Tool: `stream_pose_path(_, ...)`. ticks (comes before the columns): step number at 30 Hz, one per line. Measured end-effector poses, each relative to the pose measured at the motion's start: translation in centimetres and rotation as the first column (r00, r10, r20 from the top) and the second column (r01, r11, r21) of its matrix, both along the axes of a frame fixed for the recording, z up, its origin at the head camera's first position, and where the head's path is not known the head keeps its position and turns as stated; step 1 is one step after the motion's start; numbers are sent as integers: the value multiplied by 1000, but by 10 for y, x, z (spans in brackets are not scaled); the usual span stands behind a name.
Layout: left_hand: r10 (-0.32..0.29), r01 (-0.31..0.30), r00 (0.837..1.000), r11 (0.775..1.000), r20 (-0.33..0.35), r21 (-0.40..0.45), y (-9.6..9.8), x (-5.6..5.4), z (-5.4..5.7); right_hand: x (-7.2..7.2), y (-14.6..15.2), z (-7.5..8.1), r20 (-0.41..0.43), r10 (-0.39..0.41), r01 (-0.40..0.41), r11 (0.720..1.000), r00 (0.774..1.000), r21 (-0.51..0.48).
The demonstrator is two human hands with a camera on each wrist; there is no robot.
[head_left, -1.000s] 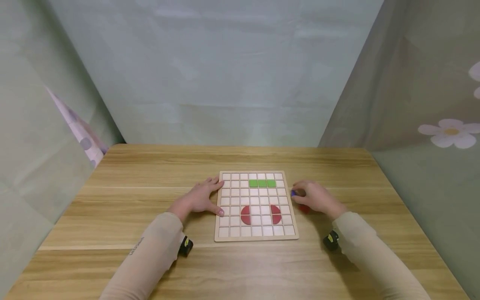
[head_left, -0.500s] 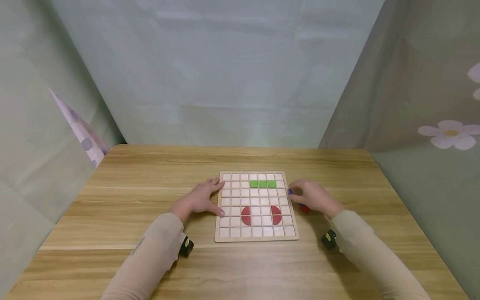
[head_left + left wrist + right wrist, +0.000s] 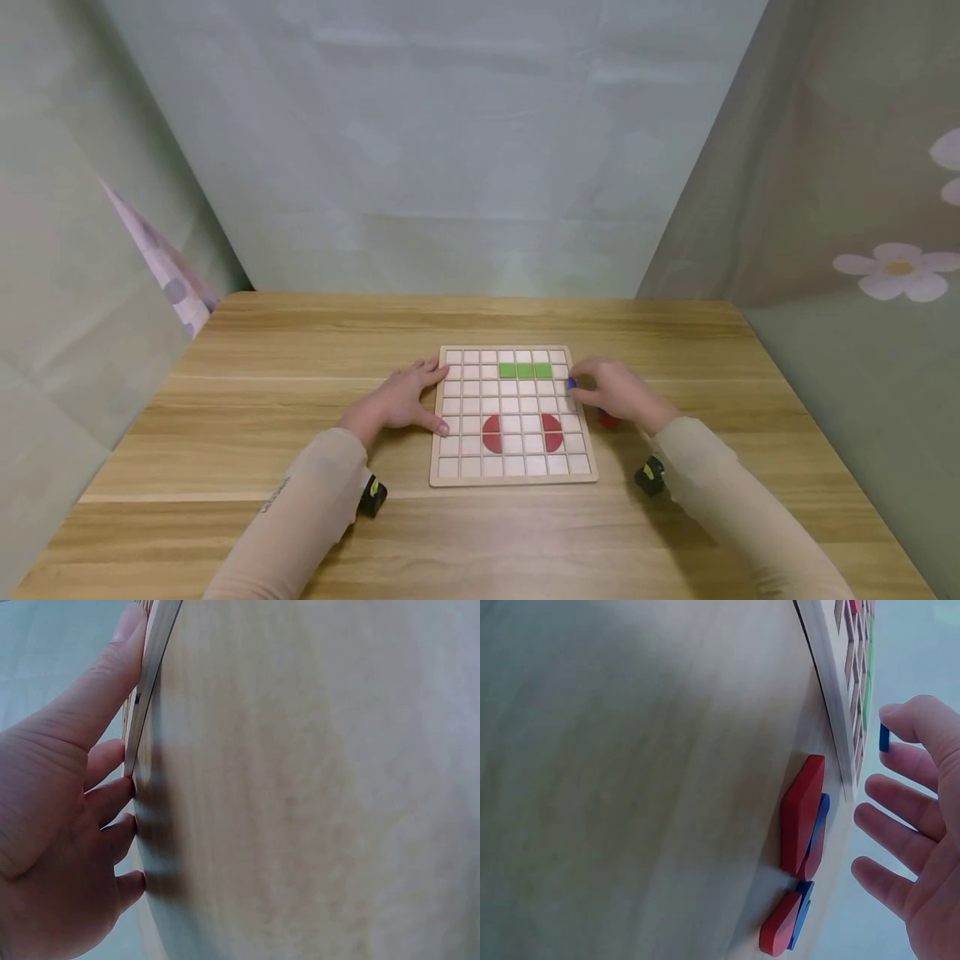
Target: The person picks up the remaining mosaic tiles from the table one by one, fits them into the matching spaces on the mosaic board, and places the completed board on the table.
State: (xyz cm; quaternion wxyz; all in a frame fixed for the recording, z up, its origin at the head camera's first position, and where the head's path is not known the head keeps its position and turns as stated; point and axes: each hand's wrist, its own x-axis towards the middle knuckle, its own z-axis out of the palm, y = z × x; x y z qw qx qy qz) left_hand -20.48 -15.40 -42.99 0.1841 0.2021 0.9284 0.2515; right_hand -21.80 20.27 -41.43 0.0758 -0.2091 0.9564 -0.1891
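A wooden grid board (image 3: 513, 481) lies flat on the table. My left hand (image 3: 401, 398) rests at its left side, fingers spread, with the thumb and fingertips on the edge. Between thumb and index finger, my right hand (image 3: 618, 390) pinches a small blue tile (image 3: 884, 739) over the board's right edge; its other fingers are spread. Three green square tiles (image 3: 525, 371) fill cells in a row near the far side. Lower down sit red rounded tiles (image 3: 491, 434) forming a left half-disc, and more red tiles (image 3: 552, 433) forming a right one.
On the wooden table (image 3: 300, 350), right of the board and partly under the right hand, lie loose red tiles (image 3: 802, 817) and blue tiles (image 3: 802, 915). Hanging cloth (image 3: 450, 167) encloses the table's back and sides. Black wrist cameras (image 3: 372, 496) sit below both forearms.
My right hand has moved left with the blue tile, from beside the board to over its right edge. The left hand has stayed in place.
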Motion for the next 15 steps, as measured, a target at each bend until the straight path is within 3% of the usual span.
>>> stream_pose_path(15,4,-4,1000,1000,5,7,1,2,3,-4,-12,0,-22,45,-46,999,999,-3)
